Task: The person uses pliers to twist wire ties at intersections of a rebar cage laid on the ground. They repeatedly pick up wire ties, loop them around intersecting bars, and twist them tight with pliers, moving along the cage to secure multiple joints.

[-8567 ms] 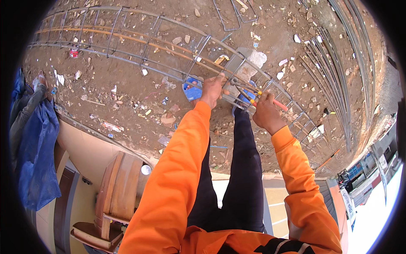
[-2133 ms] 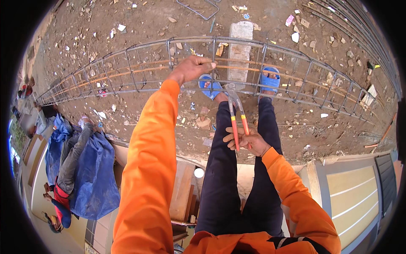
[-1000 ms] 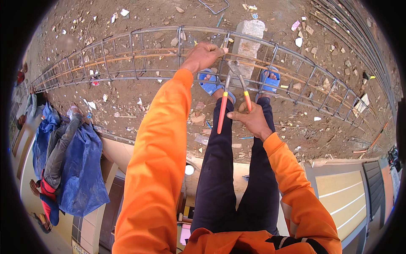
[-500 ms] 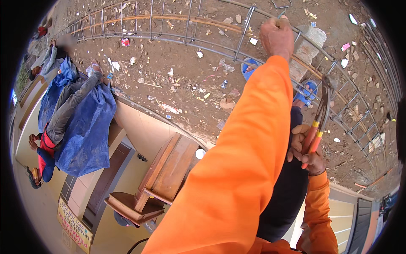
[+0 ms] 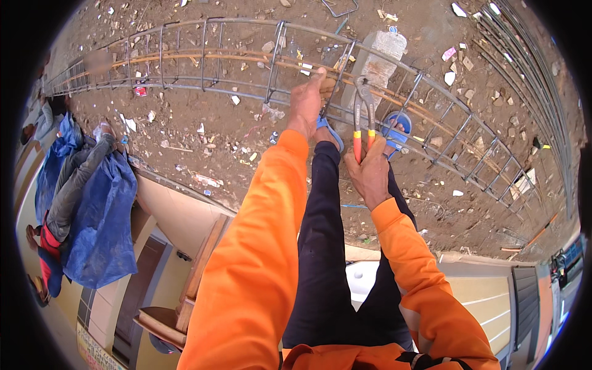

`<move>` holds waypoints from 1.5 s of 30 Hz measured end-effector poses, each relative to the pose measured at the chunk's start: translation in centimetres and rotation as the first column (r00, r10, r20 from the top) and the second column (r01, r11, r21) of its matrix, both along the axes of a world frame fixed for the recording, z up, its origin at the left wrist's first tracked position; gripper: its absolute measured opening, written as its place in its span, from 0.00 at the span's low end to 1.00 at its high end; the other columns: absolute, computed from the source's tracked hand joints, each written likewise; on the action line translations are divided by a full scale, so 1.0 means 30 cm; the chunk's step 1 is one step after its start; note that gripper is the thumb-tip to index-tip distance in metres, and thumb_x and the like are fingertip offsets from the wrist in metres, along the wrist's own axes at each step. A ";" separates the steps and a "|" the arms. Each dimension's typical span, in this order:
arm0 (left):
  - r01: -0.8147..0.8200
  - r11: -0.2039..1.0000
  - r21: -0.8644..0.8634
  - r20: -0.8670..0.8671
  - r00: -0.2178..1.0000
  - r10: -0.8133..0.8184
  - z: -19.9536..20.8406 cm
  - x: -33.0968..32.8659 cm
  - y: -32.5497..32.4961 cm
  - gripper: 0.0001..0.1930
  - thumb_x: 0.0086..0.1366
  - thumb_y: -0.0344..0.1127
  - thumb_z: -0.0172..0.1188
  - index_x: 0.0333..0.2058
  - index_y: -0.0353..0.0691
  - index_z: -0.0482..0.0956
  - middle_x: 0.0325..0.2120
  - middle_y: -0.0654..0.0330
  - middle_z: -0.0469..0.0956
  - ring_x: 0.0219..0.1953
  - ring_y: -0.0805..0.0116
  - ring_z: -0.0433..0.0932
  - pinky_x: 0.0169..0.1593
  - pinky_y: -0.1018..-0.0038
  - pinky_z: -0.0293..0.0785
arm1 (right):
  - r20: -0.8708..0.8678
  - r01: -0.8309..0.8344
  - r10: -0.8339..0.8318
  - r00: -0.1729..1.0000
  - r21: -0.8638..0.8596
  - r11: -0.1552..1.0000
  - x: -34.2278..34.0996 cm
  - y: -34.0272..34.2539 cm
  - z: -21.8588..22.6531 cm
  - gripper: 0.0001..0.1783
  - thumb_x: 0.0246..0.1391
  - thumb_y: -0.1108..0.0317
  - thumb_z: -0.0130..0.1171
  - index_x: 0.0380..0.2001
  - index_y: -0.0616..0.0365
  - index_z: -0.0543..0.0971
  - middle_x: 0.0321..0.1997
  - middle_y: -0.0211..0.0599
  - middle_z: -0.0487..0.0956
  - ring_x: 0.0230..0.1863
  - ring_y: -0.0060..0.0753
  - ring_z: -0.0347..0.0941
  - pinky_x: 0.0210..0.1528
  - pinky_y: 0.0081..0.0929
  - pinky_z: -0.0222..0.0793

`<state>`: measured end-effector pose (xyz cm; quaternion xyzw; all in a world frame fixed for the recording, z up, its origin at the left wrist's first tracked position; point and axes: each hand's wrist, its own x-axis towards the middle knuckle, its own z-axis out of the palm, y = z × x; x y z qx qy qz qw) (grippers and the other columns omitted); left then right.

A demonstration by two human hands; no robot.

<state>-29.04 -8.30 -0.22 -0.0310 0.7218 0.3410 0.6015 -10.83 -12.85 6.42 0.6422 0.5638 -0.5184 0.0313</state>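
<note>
A long rebar cage of bars and square stirrups curves across the ground before me. My left hand is at its near side, the fingers curled round the steel beside a stirrup; exactly which bar they hold is partly hidden. In my right hand is a pair of tying pincers with orange-red and yellow handles. Their head reaches over the near bar to the thin rusty rods inside the cage, close to a stirrup. Whether the jaws grip wire is too small to tell.
A concrete block lies under the cage. My feet in blue sandals stand at its near side. Loose steel bars lie at the right. Over at the left, another person sits by a blue tarp. Rubble litters the soil.
My left hand has come down from the far bar and now sits left of the pincers. The right hand has brought the pincers up to the rods beside a stirrup. The whole view has shifted.
</note>
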 end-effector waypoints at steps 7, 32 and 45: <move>0.068 0.997 0.037 0.042 0.997 -0.069 -0.005 -0.043 -0.017 0.36 0.68 0.61 0.50 0.57 0.29 0.70 0.54 0.48 0.75 0.59 0.55 0.69 0.62 0.57 0.62 | -0.156 0.138 -0.151 0.976 -0.092 0.986 0.052 -0.086 0.037 0.28 0.51 0.61 0.60 0.46 0.67 0.60 0.29 0.62 0.77 0.32 0.68 0.77 0.35 0.49 0.73; 0.924 0.374 -0.078 -0.697 0.217 -0.683 0.069 -0.157 -0.136 0.17 0.63 0.48 0.57 0.39 0.42 0.84 0.37 0.53 0.81 0.45 0.52 0.76 0.51 0.59 0.70 | -0.031 0.251 -0.638 0.769 -0.904 0.346 -0.120 -0.159 0.138 0.26 0.59 0.67 0.53 0.59 0.64 0.66 0.64 0.46 0.68 0.61 0.40 0.67 0.61 0.49 0.63; 0.863 0.504 0.023 -0.183 0.500 -0.847 -0.019 -0.149 -0.028 0.21 0.61 0.49 0.64 0.43 0.37 0.82 0.37 0.52 0.84 0.39 0.64 0.81 0.45 0.67 0.74 | -0.025 0.452 -0.888 0.459 -0.854 0.257 -0.239 -0.288 0.056 0.30 0.55 0.77 0.48 0.63 0.63 0.63 0.39 0.30 0.71 0.31 0.21 0.72 0.32 0.27 0.72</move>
